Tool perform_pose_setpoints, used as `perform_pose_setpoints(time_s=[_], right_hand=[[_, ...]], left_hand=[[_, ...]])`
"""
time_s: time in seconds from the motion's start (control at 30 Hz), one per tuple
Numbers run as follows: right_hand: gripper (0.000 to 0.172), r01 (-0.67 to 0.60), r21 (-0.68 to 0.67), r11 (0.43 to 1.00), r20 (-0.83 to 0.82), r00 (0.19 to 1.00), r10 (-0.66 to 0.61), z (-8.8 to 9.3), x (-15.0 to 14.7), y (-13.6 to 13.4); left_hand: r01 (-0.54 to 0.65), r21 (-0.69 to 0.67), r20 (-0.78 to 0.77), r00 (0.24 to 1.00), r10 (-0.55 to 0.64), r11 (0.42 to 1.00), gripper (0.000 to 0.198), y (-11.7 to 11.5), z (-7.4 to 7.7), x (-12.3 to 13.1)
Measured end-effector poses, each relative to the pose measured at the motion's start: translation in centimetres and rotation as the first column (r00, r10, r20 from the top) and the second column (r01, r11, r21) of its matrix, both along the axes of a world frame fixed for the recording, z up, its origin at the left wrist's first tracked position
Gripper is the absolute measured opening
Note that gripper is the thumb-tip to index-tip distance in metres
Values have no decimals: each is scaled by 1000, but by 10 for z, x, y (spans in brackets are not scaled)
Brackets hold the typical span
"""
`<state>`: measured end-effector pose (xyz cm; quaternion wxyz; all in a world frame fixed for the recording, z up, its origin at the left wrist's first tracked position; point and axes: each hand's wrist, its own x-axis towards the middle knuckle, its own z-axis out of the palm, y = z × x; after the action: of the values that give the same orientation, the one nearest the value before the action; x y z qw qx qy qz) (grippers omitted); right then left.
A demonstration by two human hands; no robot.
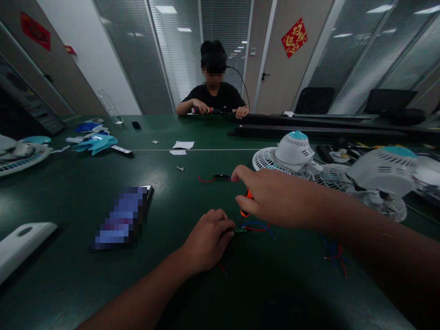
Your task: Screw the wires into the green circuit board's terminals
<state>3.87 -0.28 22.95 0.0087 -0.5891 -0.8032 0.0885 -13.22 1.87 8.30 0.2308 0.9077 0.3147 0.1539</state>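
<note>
Low in the middle of the green table, my left hand (209,239) pinches the left end of a small green circuit board (240,229). Red and blue wires (258,224) trail from the board to the right, and a short red wire (223,269) pokes out below my left hand. My right hand (258,195) is closed around an orange and black screwdriver (245,212). The thin shaft points down at the board; whether its tip touches cannot be made out. Just beyond my right fingertips lies a small black part (221,176) with red wires.
A phone (120,220) and a white casing (24,245) lie on the left. White fan parts (292,153) crowd the right, near a bundle of wires (336,256). Blue fan blades (94,143) and paper scraps (183,145) lie farther back. Across the table sits a person (213,91) holding a tool.
</note>
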Motion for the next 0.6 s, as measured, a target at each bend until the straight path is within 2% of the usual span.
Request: perform_pose_setpoints(time_s=[0.27, 0.6], right_hand=[[42, -1, 1, 1000, 7, 1000, 1, -1, 1, 1], [45, 4, 58, 998, 163, 987, -13, 4, -5, 0]], left_hand=[[-1, -8, 16, 1000, 1, 1000, 15, -1, 1, 0], [3, -1, 6, 1000, -3, 1000, 16, 0, 1, 0]])
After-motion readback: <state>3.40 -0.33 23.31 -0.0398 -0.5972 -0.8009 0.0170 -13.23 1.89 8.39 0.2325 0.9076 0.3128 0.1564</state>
